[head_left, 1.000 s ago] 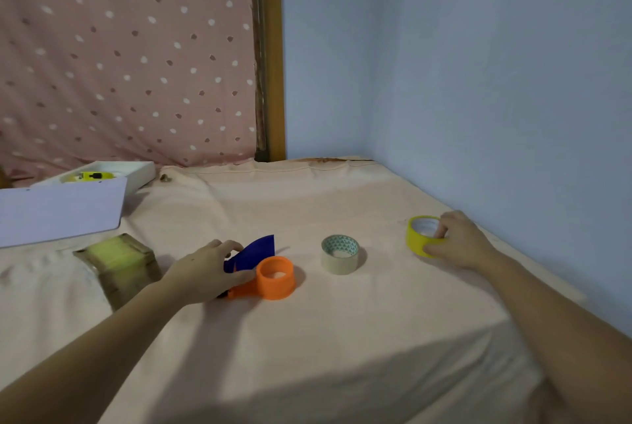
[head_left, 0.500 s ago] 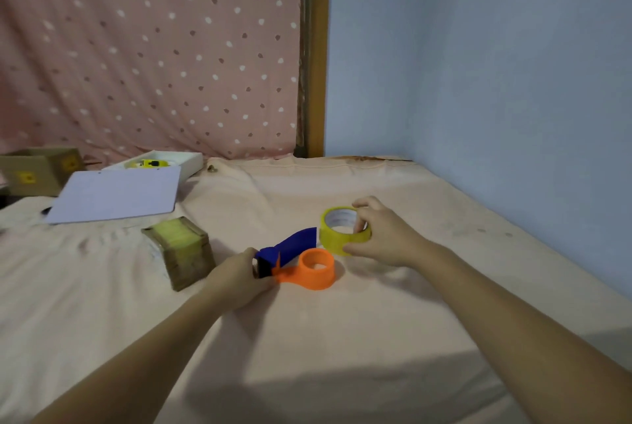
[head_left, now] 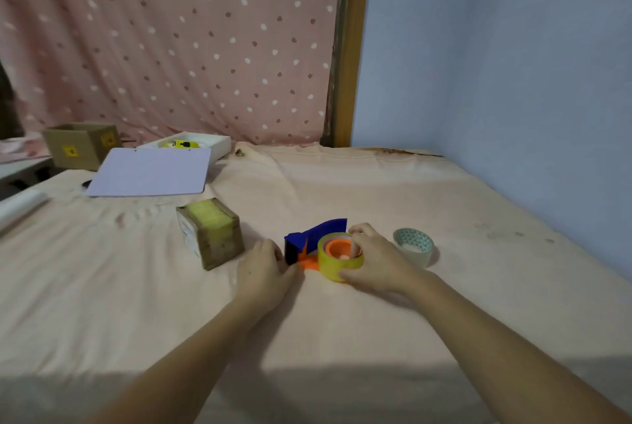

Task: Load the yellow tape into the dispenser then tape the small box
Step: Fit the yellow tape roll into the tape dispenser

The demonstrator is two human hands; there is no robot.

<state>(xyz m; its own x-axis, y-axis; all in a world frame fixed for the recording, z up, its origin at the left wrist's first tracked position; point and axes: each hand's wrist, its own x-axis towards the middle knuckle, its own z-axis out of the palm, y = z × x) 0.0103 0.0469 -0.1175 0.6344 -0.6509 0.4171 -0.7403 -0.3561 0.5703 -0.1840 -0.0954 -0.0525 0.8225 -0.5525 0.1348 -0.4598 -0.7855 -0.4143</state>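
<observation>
The yellow tape roll [head_left: 339,261] sits over the orange hub [head_left: 338,248] of the dispenser [head_left: 309,245], mid-bed, toward the wall side. The right hand [head_left: 378,259] grips the roll, thumb at its near wall, fingers over the far rim. The left hand [head_left: 265,269] presses against the dispenser's blue cutter end, fingers curled; full closure cannot be told. Recommended: push the roll down squarely until flush, keeping the base braced. The small box [head_left: 210,232] stands just beside the left hand, untaped. 1 spare clear roll [head_left: 413,245] lies near the right hand.
</observation>
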